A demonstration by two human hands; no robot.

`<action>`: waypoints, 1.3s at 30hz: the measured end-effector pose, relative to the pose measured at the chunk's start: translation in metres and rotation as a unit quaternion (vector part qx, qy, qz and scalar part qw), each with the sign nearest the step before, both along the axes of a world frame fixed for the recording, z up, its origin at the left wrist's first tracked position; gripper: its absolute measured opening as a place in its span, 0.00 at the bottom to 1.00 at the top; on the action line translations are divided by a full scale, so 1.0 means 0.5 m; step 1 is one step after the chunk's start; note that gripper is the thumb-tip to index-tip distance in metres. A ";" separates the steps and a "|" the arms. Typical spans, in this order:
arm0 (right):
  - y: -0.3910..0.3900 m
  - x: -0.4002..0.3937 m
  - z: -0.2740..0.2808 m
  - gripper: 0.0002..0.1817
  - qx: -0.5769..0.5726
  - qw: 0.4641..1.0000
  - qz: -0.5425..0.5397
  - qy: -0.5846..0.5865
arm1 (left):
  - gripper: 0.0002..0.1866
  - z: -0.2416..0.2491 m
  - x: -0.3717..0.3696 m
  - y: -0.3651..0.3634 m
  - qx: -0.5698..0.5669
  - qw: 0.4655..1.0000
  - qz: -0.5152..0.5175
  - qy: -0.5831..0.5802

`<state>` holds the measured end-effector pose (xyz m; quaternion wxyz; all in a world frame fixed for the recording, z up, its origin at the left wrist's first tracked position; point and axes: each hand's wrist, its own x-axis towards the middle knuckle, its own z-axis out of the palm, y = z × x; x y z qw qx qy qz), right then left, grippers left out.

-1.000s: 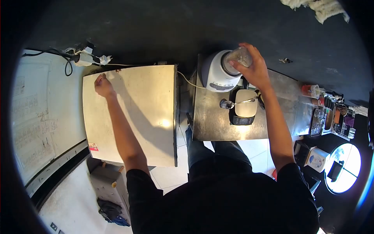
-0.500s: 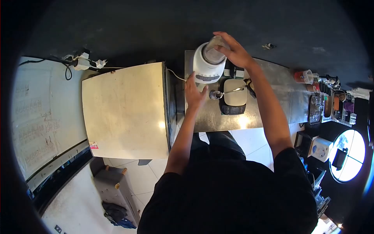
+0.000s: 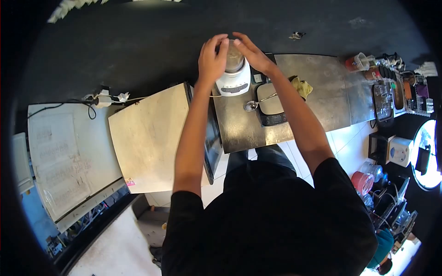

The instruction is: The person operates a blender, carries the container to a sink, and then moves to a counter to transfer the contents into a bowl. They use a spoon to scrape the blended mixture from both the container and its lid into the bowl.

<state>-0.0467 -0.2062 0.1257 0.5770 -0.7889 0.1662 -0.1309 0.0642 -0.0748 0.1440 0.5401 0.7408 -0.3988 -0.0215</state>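
Note:
A white blender (image 3: 234, 83) stands on the steel counter, its button panel facing me. On top of its base sits a clear blender jar (image 3: 235, 60) with something pale inside. From the left side my left hand (image 3: 213, 60) wraps the upper jar, thumb against it. My right hand (image 3: 252, 53) grips the opposite side, fingers curving over toward the top. The far side of the jar is hidden by the fingers. To the right of the base lies a black kitchen scale (image 3: 275, 120) with a pale platform. A metal spoon (image 3: 251, 106) rests across it, its bowl over the left edge.
The steel counter (image 3: 322, 87) runs to the right, with a yellowish cloth (image 3: 302, 87) behind my right forearm. Left of it stands a cream-topped cabinet (image 3: 149, 138). Cups, a tray (image 3: 382, 102) and a wire rack line the far right. A dark wall (image 3: 152, 41) rises behind.
My left hand has moved up from the blender's base to the jar. My right hand stays at the jar. The view has shifted, and the cloth shows more clearly.

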 end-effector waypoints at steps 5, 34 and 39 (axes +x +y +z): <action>0.039 -0.091 -0.123 0.15 0.074 0.946 -0.301 -0.099 | 0.24 0.013 0.054 -0.087 0.281 0.941 -0.190 0.006; 0.285 -0.189 -0.238 0.57 -0.084 0.959 -0.090 0.257 | 0.21 0.024 0.027 -0.101 0.318 0.946 -0.053 -0.038; 0.260 -0.180 -0.198 0.56 0.031 0.937 -0.036 0.346 | 0.21 0.016 0.037 -0.106 0.322 0.943 -0.061 -0.049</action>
